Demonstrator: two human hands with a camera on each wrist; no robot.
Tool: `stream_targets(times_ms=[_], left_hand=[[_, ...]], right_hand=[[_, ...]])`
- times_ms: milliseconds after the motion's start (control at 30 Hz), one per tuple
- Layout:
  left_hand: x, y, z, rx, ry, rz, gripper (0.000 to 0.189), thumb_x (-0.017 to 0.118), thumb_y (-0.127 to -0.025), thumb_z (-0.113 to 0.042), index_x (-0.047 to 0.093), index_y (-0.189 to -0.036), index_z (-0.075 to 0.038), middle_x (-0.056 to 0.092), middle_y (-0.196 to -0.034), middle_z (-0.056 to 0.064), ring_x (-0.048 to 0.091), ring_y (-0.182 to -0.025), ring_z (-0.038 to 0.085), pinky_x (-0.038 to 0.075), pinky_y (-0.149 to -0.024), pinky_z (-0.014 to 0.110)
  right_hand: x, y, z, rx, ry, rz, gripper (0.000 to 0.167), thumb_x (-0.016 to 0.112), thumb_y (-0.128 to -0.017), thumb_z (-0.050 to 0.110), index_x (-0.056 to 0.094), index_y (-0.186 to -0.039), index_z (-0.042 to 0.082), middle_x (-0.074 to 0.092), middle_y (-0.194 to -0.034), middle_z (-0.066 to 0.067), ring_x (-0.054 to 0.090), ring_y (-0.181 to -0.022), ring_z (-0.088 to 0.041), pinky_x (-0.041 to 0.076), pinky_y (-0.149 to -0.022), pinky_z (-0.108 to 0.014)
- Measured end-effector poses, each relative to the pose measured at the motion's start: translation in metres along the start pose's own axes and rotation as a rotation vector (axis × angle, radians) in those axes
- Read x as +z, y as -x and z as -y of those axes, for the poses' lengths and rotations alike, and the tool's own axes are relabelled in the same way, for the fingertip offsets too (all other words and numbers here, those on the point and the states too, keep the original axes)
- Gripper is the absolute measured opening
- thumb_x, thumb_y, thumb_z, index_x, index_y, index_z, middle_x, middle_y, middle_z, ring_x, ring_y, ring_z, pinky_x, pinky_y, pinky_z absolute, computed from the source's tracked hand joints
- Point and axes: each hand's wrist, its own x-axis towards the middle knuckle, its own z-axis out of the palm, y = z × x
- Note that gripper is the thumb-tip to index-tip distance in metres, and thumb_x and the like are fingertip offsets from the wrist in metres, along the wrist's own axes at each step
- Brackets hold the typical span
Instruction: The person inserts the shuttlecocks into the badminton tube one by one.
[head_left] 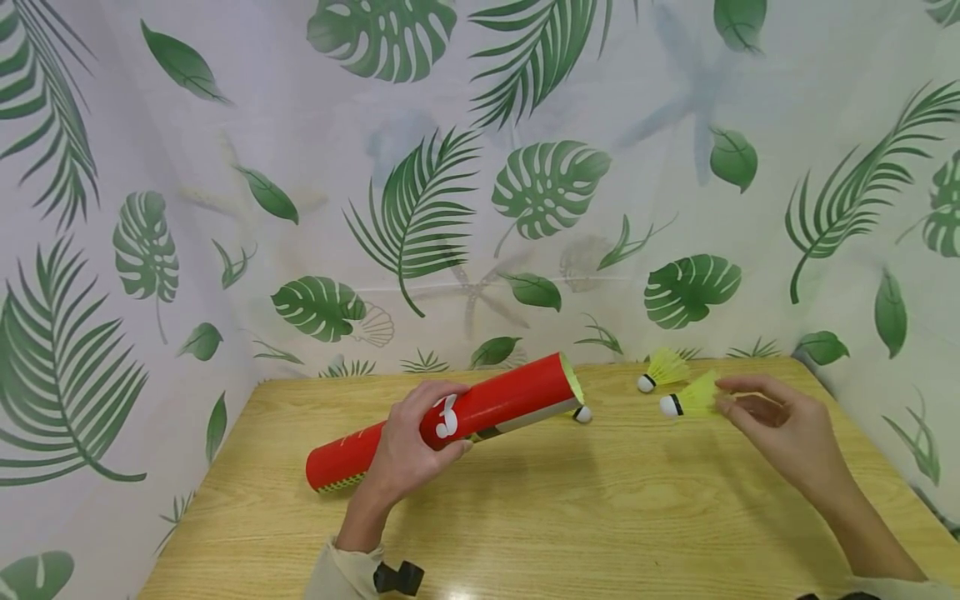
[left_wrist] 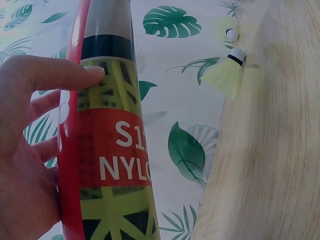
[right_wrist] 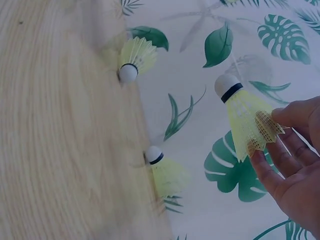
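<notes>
My left hand [head_left: 416, 446] grips a red shuttlecock tube [head_left: 510, 396] around its middle. The tube tilts, its open end raised toward the right. Printed lettering and a clear strip show on the tube [left_wrist: 112, 145] in the left wrist view. By the skirt edge, my right hand [head_left: 787, 425] pinches a yellow shuttlecock [head_left: 693, 397] above the table, its white cork pointing left at the tube. The held shuttlecock [right_wrist: 245, 110] fills the upper right of the right wrist view. Whether anything sits inside the tube cannot be seen.
Another yellow shuttlecock [head_left: 663, 369] lies on the wooden table [head_left: 600, 517] near its back edge. A further shuttlecock [head_left: 582, 414] is mostly hidden behind the tube's open end. A leaf-patterned cloth [head_left: 450, 208] hangs behind the table and along its sides.
</notes>
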Motion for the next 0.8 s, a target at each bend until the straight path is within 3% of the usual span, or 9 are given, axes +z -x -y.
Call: stream_targets(times_ms=[300,500,800], left_hand=[[0.001,0.000,0.000,0.003,-0.002,0.001,0.065,0.088,-0.077,-0.015,0.062,-0.136,-0.025,0.061,-0.132,-0.010,0.059,-0.118,0.023,0.059,-0.083,0.035],[0.001,-0.002,0.000,0.002,-0.003,0.005,0.066,0.088,-0.077,-0.014,0.062,-0.136,-0.025,0.061,-0.132,-0.011,0.058,-0.118,0.018,0.058,-0.083,0.034],[0.002,0.000,-0.001,-0.018,-0.001,0.010,0.065,0.087,-0.078,-0.014,0.061,-0.137,-0.023,0.060,-0.134,-0.011,0.056,-0.119,0.017,0.059,-0.084,0.037]], right_hand=[[0.007,0.000,0.025,-0.021,-0.062,-0.123,0.027,0.072,-0.088,-0.011,0.073,-0.113,0.000,0.072,-0.113,-0.004,0.072,-0.088,-0.002,0.056,-0.073,-0.014],[0.013,0.001,0.040,-0.085,-0.076,-0.144,0.028,0.071,-0.087,-0.014,0.071,-0.114,-0.005,0.071,-0.112,-0.007,0.072,-0.090,-0.004,0.056,-0.075,-0.016],[0.028,-0.003,0.061,-0.145,-0.120,-0.160,0.030,0.070,-0.086,-0.017,0.070,-0.115,-0.009,0.073,-0.110,0.000,0.072,-0.090,-0.005,0.056,-0.080,-0.017]])
